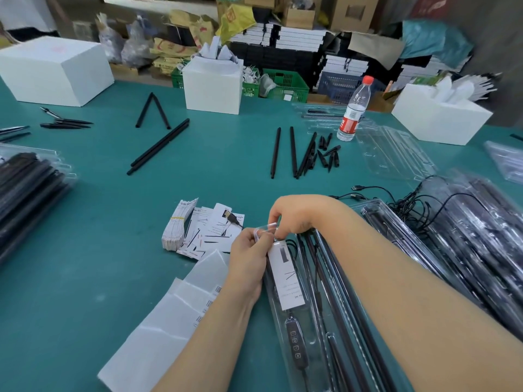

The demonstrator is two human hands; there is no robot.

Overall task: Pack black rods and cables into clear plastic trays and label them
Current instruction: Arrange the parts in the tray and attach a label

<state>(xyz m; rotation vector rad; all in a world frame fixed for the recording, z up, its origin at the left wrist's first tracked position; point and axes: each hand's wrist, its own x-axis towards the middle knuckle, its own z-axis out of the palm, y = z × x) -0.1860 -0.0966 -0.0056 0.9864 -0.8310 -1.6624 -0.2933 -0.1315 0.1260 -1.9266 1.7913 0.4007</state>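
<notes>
Tray (317, 321) of black rods lies nearest on the green table (85, 222), white label (285, 275) inside. Left hand (247, 261) and right hand (294, 219) both pinch its far tab. Beyond, leaflets (209, 230), then loose rods (294, 154), bottle (353, 108).

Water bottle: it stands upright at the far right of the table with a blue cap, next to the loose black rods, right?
Not quite. In the head view the water bottle has a red cap, not blue. It does stand upright at the far right of the table, next to the loose black rods.
</notes>
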